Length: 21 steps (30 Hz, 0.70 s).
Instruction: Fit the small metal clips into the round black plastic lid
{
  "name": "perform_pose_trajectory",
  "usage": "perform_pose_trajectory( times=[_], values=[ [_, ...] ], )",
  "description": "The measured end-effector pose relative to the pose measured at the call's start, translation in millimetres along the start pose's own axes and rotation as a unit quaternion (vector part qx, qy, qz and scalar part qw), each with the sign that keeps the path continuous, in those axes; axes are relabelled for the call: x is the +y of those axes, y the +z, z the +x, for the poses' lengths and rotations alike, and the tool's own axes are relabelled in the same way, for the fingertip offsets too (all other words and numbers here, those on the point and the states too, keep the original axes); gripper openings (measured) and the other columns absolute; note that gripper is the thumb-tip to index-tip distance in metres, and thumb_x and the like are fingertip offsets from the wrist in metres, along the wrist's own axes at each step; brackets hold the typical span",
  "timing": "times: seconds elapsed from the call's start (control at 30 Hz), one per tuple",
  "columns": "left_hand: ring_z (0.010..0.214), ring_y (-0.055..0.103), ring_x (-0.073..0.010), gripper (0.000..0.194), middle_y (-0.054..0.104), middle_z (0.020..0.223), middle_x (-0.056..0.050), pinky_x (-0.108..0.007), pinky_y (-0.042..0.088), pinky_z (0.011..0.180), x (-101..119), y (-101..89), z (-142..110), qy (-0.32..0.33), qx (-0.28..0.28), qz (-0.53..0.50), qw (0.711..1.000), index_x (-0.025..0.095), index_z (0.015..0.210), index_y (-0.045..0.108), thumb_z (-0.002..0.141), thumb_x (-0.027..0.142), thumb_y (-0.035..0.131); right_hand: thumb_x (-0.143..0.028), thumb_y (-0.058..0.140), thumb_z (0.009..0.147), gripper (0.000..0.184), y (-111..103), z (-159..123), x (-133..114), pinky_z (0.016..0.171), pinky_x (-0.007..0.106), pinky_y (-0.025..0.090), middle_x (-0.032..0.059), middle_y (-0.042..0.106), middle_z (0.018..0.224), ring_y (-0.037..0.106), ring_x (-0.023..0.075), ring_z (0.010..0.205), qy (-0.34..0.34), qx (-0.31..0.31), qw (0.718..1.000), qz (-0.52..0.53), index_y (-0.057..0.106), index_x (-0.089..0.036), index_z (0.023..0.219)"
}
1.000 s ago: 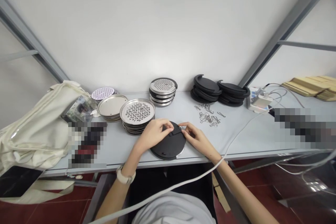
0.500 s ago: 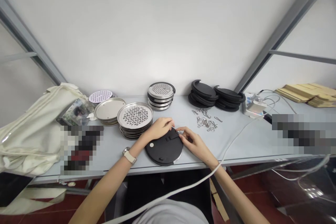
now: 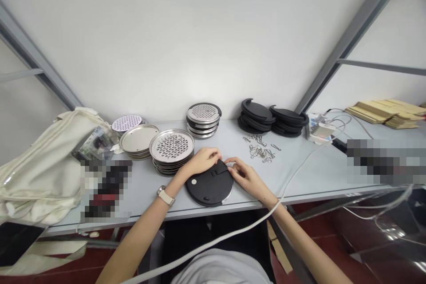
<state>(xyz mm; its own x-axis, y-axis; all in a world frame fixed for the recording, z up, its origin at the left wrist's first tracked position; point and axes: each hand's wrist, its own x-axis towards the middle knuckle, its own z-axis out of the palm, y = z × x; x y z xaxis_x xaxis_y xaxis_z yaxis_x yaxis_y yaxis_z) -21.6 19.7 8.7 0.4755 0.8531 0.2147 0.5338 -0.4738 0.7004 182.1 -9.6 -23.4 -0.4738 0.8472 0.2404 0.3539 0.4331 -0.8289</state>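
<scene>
A round black disc with a silver metal edge at its lower right lies near the table's front edge. My left hand rests on its upper edge with fingers curled and closed around the rim. At the upper right of the disc, my right hand pinches a small shiny metal clip between thumb and fingers, close to the rim; its exact shape is partly hidden. Several similar loose metal clips lie in a pile beyond my right hand.
Stacked metal grater discs stand left of my left hand, beside plain metal discs. Behind are assembled grater discs and black round holders. A white cable crosses over my right forearm. Cardboard pieces lie far right.
My right fingers have shifted slightly away from the disc's upper edge, with the small metal piece. My left hand stays at the rim. The whole view has shifted a little.
</scene>
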Motion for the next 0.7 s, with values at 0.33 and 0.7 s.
perform_pose_trajectory(
  times=[0.33,0.7],
  values=[
    [0.066,0.053,-0.0131,0.022,0.061,0.071,0.0,-0.022,0.038,0.061,1.5,0.1,0.1,-0.01,-0.004,0.002,1.0,0.016,0.077,0.061,0.087,0.023,0.043,-0.04,0.041,0.093,0.027,0.3,-0.7,1.7,0.054,0.024,0.032,-0.0059,0.035,0.058,0.037,0.0126,0.054,0.009,0.015,1.0,-0.001,0.056,-0.02,0.103],
    [0.061,0.048,-0.0125,0.013,0.054,0.065,0.002,-0.023,0.036,0.058,1.8,1.1,-0.6,-0.029,0.005,0.006,1.0,0.016,0.081,0.059,0.082,0.022,0.048,-0.043,0.045,0.092,0.025,4.3,0.0,5.1,0.061,0.025,0.042,-0.0022,0.051,0.066,0.05,0.0138,0.062,0.018,0.047,0.997,0.05,0.053,-0.019,0.089]
  ],
)
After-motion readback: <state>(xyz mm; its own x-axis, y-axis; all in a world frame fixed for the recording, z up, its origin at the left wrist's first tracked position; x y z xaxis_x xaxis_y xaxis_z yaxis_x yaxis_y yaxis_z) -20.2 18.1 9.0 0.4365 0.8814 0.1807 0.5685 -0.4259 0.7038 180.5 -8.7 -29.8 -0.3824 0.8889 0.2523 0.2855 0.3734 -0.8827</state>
